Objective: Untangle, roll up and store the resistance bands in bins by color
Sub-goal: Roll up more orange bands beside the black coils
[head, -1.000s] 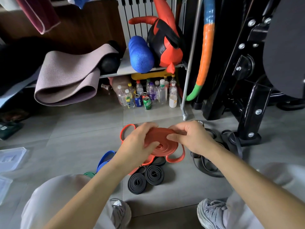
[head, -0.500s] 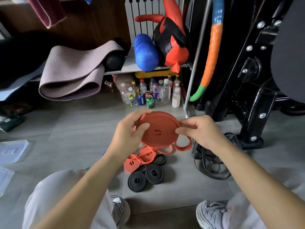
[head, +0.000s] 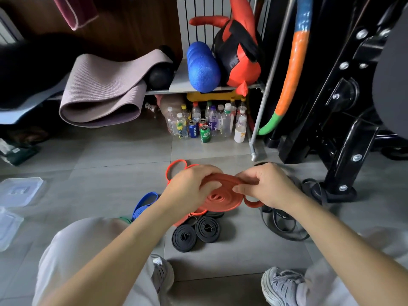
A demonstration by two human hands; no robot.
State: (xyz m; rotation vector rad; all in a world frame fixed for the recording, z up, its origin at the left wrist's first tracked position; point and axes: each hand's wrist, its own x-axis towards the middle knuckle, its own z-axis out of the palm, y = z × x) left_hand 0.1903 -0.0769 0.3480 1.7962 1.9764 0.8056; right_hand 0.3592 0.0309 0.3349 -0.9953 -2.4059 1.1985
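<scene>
Both hands hold a coiled orange resistance band [head: 220,198] over the floor. My left hand [head: 189,188] grips its left side, and my right hand [head: 265,186] pinches its right edge, where a loose loop hangs out. A thin orange band [head: 174,167] lies on the tiles behind my left hand. Two rolled black bands [head: 196,234] sit on the floor below the coil. A blue band [head: 144,204] and a bit of green band [head: 125,219] lie by my left knee. Tangled black bands [head: 284,224] spread under my right wrist.
Clear plastic bins [head: 19,191] lie at the left edge. Several bottles and cans [head: 205,124] stand under a shelf holding a rolled mat [head: 103,93] and blue foam roller [head: 203,67]. A black machine frame [head: 344,120] stands at right. My shoes [head: 282,286] are at the bottom.
The orange coil came down from a raised, face-on position to a flatter one lower over the floor. Both hands kept hold and shifted their fingers round it.
</scene>
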